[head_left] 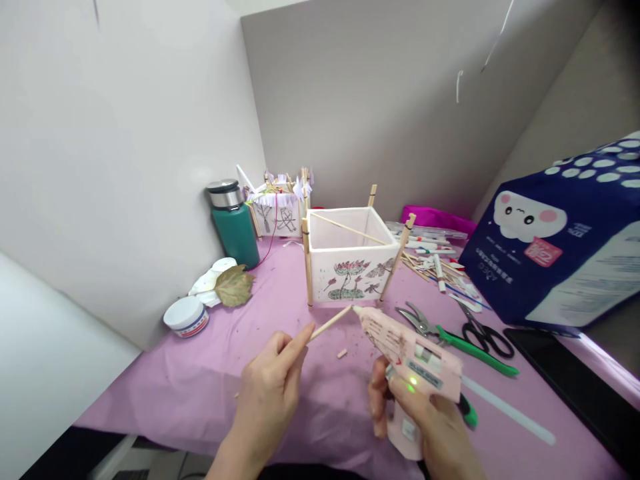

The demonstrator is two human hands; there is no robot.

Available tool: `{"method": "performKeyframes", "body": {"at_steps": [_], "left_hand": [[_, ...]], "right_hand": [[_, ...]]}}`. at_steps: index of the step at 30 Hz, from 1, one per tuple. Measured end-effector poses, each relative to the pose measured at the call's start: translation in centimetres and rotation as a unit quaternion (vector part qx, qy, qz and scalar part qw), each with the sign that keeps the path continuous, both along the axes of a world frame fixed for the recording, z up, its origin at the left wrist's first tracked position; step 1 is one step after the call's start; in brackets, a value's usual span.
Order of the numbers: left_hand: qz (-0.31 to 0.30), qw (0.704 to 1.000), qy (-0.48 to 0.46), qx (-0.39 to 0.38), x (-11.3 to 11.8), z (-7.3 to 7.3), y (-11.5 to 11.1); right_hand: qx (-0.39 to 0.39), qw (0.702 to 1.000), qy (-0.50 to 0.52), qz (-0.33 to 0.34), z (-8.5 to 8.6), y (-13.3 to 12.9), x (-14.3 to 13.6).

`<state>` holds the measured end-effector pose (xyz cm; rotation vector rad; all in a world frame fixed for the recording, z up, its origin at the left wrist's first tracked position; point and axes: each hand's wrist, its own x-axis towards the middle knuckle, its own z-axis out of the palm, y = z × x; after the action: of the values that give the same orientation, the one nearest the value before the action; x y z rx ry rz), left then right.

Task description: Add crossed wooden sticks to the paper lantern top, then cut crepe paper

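My left hand (273, 383) pinches a thin wooden stick (331, 323), whose free end points up and to the right. In my right hand (420, 413) is a pink glue gun (410, 350) with a lit green light; its nozzle is at the tip of the stick, touching or nearly so. Just beyond them stands a white square lantern-like box (350, 273) with a lotus drawing on its front and wooden sticks at its corners. One thin stick lies across its open top. A short stick piece (342, 353) rests on the cloth below.
Green-handled pruning shears (465, 343), black scissors (485, 330) and a clear glue stick (510, 410) lie to the right. A blue package (545, 240) stands behind them. On the left are a green bottle (236, 230), a round white tub (186, 317) and a dry leaf (235, 285).
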<state>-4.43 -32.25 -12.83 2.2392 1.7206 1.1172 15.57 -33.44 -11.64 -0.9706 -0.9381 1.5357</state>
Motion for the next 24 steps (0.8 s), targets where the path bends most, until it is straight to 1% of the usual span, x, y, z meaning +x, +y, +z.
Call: {"method": "performKeyframes", "body": {"at_steps": [13,19,24], "left_hand": [[0.011,1.0,-0.001,0.011,0.06,-0.02,0.06],[-0.017,0.999,-0.03,-0.023,-0.04,-0.14,0.05],[-0.02,0.998,-0.045,-0.035,0.01,-0.21,0.04]], "right_hand": [[0.002,1.0,-0.016,-0.003,-0.04,0.02,0.05],[0.009,1.0,-0.021,0.011,-0.01,0.1,0.13],[0.018,1.0,-0.016,0.012,-0.04,0.12,0.12]]}}
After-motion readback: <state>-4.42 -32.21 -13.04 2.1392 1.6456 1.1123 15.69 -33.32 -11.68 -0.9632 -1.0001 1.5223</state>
